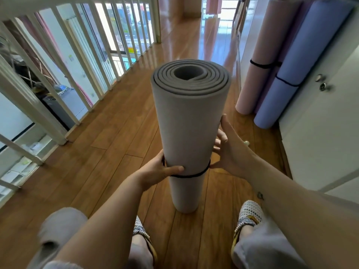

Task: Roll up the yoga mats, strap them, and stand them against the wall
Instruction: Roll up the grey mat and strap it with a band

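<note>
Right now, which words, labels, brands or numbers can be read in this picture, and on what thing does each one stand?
No text can be read here.
The grey mat, pink mat and blue mat: plain, no print shows.
Beyond the railing, a sticker and papers: too blurred to read.

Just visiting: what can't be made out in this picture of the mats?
Head view only:
The black strap's far side, hidden behind the grey mat.
Fingertips of the right hand, behind that mat.
Part of the strap, under the left hand.
The pink mat's top, cut off by the top edge.
</note>
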Demonstrator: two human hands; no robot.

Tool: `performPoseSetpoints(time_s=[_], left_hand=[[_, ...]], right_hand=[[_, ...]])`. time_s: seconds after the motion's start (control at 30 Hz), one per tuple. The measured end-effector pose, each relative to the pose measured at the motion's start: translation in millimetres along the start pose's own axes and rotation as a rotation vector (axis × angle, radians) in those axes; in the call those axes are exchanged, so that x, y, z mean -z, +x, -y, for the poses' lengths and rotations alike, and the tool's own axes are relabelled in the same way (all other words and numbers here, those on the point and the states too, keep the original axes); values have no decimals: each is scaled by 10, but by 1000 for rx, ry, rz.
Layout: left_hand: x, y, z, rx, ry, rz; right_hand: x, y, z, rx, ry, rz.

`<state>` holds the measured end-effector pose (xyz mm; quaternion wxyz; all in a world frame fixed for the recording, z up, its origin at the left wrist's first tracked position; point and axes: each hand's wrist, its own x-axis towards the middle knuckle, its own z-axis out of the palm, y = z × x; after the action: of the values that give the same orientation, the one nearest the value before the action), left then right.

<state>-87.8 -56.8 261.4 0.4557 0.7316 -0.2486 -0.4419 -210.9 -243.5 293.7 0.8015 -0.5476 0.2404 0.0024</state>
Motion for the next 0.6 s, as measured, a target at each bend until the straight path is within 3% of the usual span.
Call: performPoseSetpoints(time_s=[0.2,0.33,0.4,0.47,0.53,0.6], left_hand=[[88,-82,-33,115,-294,54],[197,-201,-251,154,-259,-104],[220,-296,-465,116,-261,-294],[225,-460,-742,19,-447,-407],[230,-648,-1021,-73,-547,-402],[216,-806,-1265,-94,-470,-393]], right_hand=[[-9,-21,4,-15,21,-9],[-78,-164,45,19,-87,-45],[-138,-287,167,134,-155,-103],[-208,-428,366,332,-240,-184],[-291,-583,599,522,-382,-216],[-404,-763,808,644,-568,-164]])
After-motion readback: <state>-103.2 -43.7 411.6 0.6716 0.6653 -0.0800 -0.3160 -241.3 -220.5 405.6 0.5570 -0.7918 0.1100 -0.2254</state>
